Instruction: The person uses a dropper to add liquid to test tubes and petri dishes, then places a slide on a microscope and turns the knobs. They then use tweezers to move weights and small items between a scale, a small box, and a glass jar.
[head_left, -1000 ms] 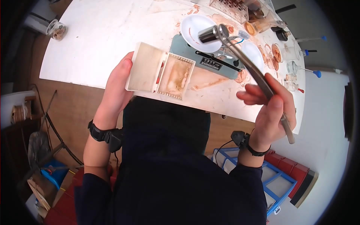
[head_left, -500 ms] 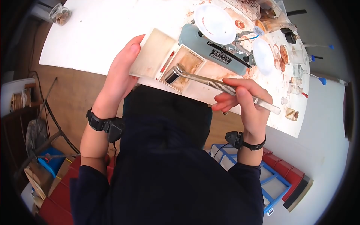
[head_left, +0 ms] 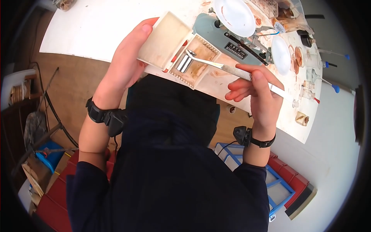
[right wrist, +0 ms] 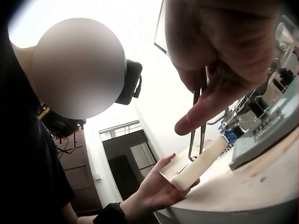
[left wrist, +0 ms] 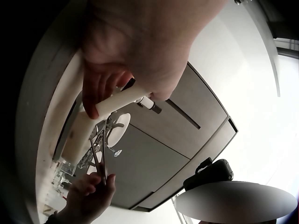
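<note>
My left hand [head_left: 130, 50] grips an opened white plastic box by its lid [head_left: 164, 38]; the stained box base [head_left: 203, 49] lies to the right of the lid. Inside the base sits a shiny metal cylinder [head_left: 184, 64], tilted, with the tips of metal tweezers [head_left: 235, 71] at its upper end. The tweezers are pinched between the thumb and fingers of my right hand [head_left: 264, 96]. In the right wrist view the tweezers [right wrist: 202, 135] reach down into the box [right wrist: 205, 163], and the left hand [right wrist: 161, 186] supports it from beneath.
Behind the box stands a grey-green balance [head_left: 210, 33] with two white pans [head_left: 235, 17]. Stained dishes [head_left: 296, 58] and small glass bottles [head_left: 311, 75] are at the right of the white table [head_left: 92, 29]. A small square container [head_left: 302, 119] lies near the right edge.
The tweezers and cylinder came down from above the balance's left pan into the box base. The right hand moved left and then slightly up with them. The camera view shifted.
</note>
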`<state>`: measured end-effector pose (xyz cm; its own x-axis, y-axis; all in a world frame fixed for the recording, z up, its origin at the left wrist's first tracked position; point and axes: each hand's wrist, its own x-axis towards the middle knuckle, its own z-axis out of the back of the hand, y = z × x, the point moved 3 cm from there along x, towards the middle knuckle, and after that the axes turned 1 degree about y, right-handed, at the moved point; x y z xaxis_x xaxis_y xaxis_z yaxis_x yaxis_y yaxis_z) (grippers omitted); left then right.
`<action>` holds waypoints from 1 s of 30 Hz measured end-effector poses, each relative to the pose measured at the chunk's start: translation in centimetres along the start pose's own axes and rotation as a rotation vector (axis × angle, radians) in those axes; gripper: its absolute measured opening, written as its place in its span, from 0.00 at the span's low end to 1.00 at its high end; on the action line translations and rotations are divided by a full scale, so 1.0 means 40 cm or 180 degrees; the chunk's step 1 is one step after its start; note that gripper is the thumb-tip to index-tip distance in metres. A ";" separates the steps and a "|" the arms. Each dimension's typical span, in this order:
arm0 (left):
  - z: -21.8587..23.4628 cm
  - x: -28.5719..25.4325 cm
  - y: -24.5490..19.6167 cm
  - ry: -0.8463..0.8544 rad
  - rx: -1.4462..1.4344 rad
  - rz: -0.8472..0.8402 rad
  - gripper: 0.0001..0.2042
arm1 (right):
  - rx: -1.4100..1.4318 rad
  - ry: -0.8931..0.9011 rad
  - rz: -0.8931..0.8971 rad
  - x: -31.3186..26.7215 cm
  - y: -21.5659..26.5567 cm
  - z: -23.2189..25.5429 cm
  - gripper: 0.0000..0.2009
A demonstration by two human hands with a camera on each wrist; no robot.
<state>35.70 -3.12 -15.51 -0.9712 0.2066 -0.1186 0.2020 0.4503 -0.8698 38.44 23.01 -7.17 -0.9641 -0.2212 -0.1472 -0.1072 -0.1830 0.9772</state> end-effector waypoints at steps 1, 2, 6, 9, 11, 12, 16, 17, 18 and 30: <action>-0.001 0.000 -0.001 -0.0008 0.0039 0.0056 0.28 | -0.0055 -0.0040 0.0003 0.001 -0.001 -0.002 0.20; -0.001 0.000 0.000 -0.0033 -0.0052 0.0049 0.27 | -0.0111 -0.0080 0.0007 0.001 -0.002 -0.003 0.22; 0.003 0.003 0.000 -0.0050 -0.0382 0.0072 0.26 | -0.0015 -0.0093 0.0013 0.002 -0.003 -0.004 0.23; 0.003 0.004 -0.005 0.0052 -0.0479 0.0060 0.24 | 0.0199 -0.0067 0.0003 0.000 -0.008 -0.004 0.22; 0.009 0.007 0.000 0.0308 -0.0748 0.0011 0.24 | 0.0448 0.0038 0.0009 -0.001 -0.013 0.001 0.19; 0.023 0.014 0.011 0.0521 -0.1004 -0.0025 0.24 | 0.0442 0.0032 0.0003 -0.001 -0.012 0.001 0.19; 0.028 0.016 0.012 0.0703 -0.1175 -0.0039 0.24 | 0.0381 0.0021 0.0033 -0.004 -0.003 -0.003 0.18; 0.029 0.017 0.013 0.0710 -0.1193 -0.0035 0.24 | 0.0355 0.0022 0.0053 -0.005 0.000 -0.004 0.18; 0.031 0.017 0.014 0.0718 -0.1211 -0.0031 0.24 | 0.0348 0.0015 0.0048 -0.007 0.002 -0.005 0.18; 0.034 0.020 0.015 0.0762 -0.1394 0.0003 0.24 | 0.0376 -0.0078 0.0011 -0.015 0.013 -0.018 0.17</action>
<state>34.87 -3.86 -16.79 -0.9252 0.3776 0.0386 0.2867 0.7619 -0.5808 39.13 22.37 -6.67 -0.9700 -0.1979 -0.1413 -0.1303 -0.0679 0.9892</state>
